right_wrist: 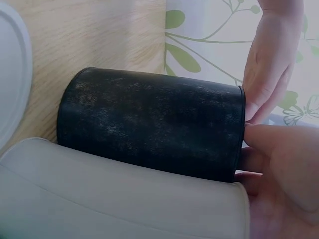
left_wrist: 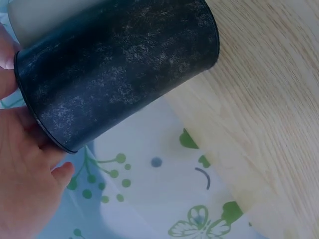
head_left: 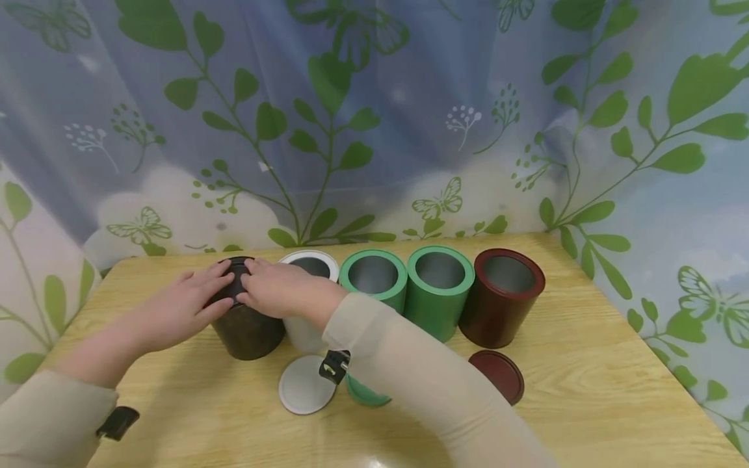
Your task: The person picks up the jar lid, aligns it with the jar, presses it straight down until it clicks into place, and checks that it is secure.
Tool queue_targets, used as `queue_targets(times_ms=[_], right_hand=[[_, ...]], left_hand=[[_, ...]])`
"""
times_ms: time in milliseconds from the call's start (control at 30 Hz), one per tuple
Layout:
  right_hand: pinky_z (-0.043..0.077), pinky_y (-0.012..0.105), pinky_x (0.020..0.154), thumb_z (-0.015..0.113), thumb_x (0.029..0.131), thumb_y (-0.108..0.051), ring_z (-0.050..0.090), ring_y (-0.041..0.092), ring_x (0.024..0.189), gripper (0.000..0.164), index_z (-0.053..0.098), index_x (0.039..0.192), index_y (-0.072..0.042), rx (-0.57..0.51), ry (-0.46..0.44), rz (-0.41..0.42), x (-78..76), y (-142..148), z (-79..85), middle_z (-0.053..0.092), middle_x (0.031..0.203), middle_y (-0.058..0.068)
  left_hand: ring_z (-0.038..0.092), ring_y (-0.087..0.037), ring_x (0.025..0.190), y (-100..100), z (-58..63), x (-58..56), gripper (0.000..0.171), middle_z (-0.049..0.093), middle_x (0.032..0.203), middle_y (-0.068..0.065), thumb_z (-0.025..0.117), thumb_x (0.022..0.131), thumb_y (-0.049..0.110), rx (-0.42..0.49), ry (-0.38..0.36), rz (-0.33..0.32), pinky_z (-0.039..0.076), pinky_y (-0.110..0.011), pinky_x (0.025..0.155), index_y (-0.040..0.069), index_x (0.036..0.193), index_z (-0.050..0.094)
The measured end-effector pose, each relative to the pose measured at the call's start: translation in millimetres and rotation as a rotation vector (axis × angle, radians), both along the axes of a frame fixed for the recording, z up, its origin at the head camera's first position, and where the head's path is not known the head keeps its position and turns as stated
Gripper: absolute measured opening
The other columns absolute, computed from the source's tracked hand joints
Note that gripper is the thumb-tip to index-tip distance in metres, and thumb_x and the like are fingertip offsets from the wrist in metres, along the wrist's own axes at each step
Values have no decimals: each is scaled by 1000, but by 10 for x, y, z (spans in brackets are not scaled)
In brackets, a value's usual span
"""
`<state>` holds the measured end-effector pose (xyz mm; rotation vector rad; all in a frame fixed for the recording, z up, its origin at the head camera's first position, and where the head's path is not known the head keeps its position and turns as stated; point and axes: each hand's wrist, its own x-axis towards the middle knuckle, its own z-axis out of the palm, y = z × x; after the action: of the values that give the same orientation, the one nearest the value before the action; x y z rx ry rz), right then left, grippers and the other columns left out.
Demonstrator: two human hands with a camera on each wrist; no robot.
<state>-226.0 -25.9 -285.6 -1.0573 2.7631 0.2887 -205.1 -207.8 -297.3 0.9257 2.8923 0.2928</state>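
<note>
A black can (head_left: 248, 335) stands upright at the left end of a row of cans. Its black lid (head_left: 234, 287) is partly covered by fingers from both sides. From the left, my left hand (head_left: 170, 312) rests on the top with fairly straight, spread fingers. My right hand (head_left: 281, 286) reaches across and touches the rim from the right, fingers extended. In the left wrist view, the left hand (left_wrist: 25, 174) is at the black can's rim. The right wrist view shows the right hand (right_wrist: 291, 164) at the same rim, its fingertips partly hidden.
Right of the black can stand a white can (head_left: 301, 331), two green cans (head_left: 433, 312) and a dark red can (head_left: 497, 318), all uncovered. A white lid (head_left: 305, 387), a green lid (head_left: 365, 392) and a dark red lid (head_left: 497, 374) lie in front. A patterned curtain (head_left: 374, 130) hangs behind.
</note>
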Motion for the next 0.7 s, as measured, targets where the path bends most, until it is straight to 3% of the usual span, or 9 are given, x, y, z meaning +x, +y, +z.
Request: queue_targets(times_ms=[300,700], right_hand=[[22,30,110,28,100,-45,11,11,140,52,31,147,-22,-63,-88,-56,-28,18,44,14,155,0],[18,36,111,26,100,-47,2,11,141,54,25,149,-26,-69,-122,-145,6,-22,-12,8,156,-3]], left_hand=[[37,-46,125,17,102,-40,62,28,145,-28,44,98,42,-8,-9,2,23,-61,101,-7,136,42],[36,-50,123,36,178,-104,66,25,144,-32,52,94,44,-11,-114,9,35,-58,95,-7,134,44]])
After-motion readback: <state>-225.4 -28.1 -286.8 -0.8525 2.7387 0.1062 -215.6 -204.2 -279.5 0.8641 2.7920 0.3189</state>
